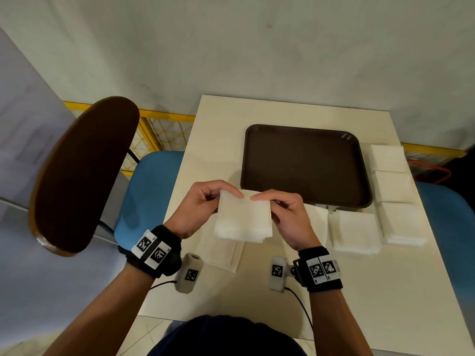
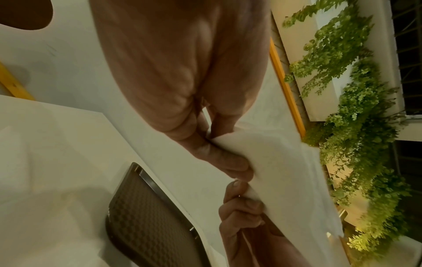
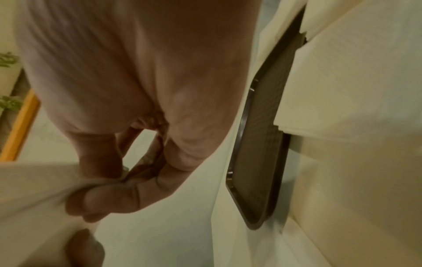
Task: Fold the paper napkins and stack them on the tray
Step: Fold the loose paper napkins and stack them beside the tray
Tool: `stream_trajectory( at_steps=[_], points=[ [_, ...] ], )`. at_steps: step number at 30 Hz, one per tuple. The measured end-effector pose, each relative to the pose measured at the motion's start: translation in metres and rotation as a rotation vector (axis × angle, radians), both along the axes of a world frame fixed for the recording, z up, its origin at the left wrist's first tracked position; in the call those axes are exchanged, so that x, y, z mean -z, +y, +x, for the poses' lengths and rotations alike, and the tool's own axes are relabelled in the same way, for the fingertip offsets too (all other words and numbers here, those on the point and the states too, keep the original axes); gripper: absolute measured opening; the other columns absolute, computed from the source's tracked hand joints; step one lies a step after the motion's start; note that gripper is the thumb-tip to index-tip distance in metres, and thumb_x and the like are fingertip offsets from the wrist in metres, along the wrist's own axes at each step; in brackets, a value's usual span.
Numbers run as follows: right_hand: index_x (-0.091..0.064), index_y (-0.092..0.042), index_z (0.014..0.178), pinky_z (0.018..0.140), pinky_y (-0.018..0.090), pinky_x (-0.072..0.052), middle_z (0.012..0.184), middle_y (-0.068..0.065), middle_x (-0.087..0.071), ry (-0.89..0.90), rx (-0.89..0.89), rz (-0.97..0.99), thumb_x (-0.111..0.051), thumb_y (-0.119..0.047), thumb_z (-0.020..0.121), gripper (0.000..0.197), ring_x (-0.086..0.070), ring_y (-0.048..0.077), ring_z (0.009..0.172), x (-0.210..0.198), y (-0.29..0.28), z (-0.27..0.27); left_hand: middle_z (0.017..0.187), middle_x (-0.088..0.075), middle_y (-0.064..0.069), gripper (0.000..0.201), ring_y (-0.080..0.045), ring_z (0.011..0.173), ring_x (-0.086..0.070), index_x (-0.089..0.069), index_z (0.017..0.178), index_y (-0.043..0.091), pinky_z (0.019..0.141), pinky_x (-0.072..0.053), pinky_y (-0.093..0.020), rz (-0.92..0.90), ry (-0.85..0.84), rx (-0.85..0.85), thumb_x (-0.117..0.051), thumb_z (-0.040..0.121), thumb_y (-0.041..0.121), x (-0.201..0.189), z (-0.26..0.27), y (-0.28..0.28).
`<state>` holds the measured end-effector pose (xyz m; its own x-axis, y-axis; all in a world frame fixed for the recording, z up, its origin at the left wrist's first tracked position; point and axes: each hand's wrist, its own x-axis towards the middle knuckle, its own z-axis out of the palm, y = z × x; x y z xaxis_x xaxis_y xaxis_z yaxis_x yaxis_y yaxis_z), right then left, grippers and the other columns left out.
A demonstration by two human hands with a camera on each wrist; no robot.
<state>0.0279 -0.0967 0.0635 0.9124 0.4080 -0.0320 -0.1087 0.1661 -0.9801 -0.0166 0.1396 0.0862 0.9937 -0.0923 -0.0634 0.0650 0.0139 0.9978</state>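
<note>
Nearest, both forearms enter from the bottom of the head view, each with a black wristband carrying printed markers. A dark garment at the bottom edge is cut off.

Above the near part of the table point(image 1: 359, 291), the left hand point(image 1: 198, 206) and right hand point(image 1: 290, 214) hold one white napkin point(image 1: 244, 217) lifted off the surface. The left fingers point(image 2: 228, 162) are curled and pinch its upper left edge, thumb on top. The right fingers point(image 3: 109, 196) are likewise curled, pinching the upper right edge. The two thumbs nearly meet at the top middle. The napkin's lower edge shows several layers; how many times it is folded is unclear. Both wrist views are blurred, and the backs of the hands block much of each.

Under the hands, a flat napkin sheet point(image 1: 221, 253) lies on the table, partly hidden by the held one. To the right lies a napkin pile point(image 1: 356, 232), and beside it a row point(image 1: 395, 191) of more piles runs along the table's right edge; the farthest pile overhangs or reaches the edge, hard to tell.

Beyond the hands sits the brown tray point(image 1: 303, 165), its near rim partly covered by the right hand and the held napkin.

Left of the table stand a blue seat point(image 1: 146, 191) and a dark chair back point(image 1: 82, 173); behind is a yellow rail point(image 1: 164, 116) and a wall.
</note>
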Motion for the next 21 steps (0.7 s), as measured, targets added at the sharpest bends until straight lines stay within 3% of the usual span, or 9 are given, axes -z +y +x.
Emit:
stream_trajectory(
  at_steps=[5,8,11,13,16,19,21],
  points=[
    [-0.087,-0.010,0.102,0.090,0.048,-0.056,0.109,0.018,-0.074,-0.060,-0.013,-0.020,-0.060,0.010,0.101,0.033,-0.069,0.043,0.108,0.000,-0.008,0.005,0.105,-0.074,-0.009,0.034,-0.023,0.098,-0.070,-0.071,0.110,-0.003,0.074,-0.056,-0.028,-0.042,0.048,0.018,-0.039,0.106,-0.015,-0.001,-0.001,-0.003],
    [-0.087,-0.009,0.101,0.094,0.062,-0.053,0.111,0.019,-0.072,-0.097,-0.016,-0.054,-0.061,0.010,0.100,0.032,-0.067,0.047,0.109,-0.002,-0.011,0.005,0.106,-0.071,-0.011,0.038,-0.025,0.097,-0.068,-0.070,0.107,-0.003,0.072,-0.055,-0.029,-0.042,0.066,0.022,-0.034,0.107,-0.013,-0.005,-0.001,-0.005],
    [-0.086,-0.006,0.100,0.093,0.064,-0.054,0.112,0.018,-0.071,-0.124,-0.010,-0.103,-0.057,0.009,0.100,0.033,-0.066,0.044,0.109,-0.003,-0.012,0.004,0.106,-0.069,-0.013,0.043,-0.028,0.096,-0.065,-0.071,0.103,-0.005,0.071,-0.055,-0.028,-0.095,0.123,0.019,-0.029,0.107,-0.004,-0.011,0.000,-0.006],
    [-0.086,-0.006,0.100,0.090,0.058,-0.053,0.112,0.018,-0.070,-0.166,-0.019,-0.134,-0.053,0.007,0.099,0.036,-0.065,0.042,0.107,-0.005,-0.014,0.002,0.105,-0.069,-0.013,0.040,-0.029,0.096,-0.065,-0.072,0.099,-0.006,0.073,-0.056,-0.031,-0.114,0.123,0.010,-0.035,0.105,0.008,-0.014,0.000,-0.007],
    [-0.085,-0.007,0.093,0.085,0.040,-0.050,0.106,0.010,-0.071,-0.243,-0.025,-0.207,-0.054,-0.004,0.097,0.032,-0.065,0.031,0.099,-0.013,-0.015,-0.001,0.100,-0.073,-0.005,0.025,-0.024,0.092,-0.069,-0.074,0.092,0.005,0.073,-0.057,-0.034,0.119,-0.003,-0.037,-0.061,0.108,0.019,-0.010,-0.001,-0.010],
    [-0.065,-0.015,0.088,0.075,0.048,-0.050,0.092,0.006,-0.068,-0.275,-0.017,-0.343,-0.066,-0.018,0.100,0.012,-0.064,0.031,0.088,-0.022,-0.011,-0.004,0.096,-0.073,0.001,0.012,-0.023,0.090,-0.071,-0.072,0.088,0.019,0.069,-0.060,-0.039,0.350,-0.119,-0.040,-0.081,0.095,0.024,-0.006,-0.001,-0.017],
    [-0.054,-0.021,0.098,0.073,0.041,-0.053,0.087,-0.001,-0.068,-0.295,-0.011,-0.457,-0.072,-0.027,0.103,0.020,-0.067,0.024,0.083,-0.025,-0.005,-0.005,0.090,-0.070,0.001,0.015,-0.025,0.083,-0.067,-0.069,0.088,0.021,0.071,-0.057,-0.046,0.394,-0.188,-0.026,-0.083,0.092,0.023,-0.006,-0.001,-0.024]
  ],
)
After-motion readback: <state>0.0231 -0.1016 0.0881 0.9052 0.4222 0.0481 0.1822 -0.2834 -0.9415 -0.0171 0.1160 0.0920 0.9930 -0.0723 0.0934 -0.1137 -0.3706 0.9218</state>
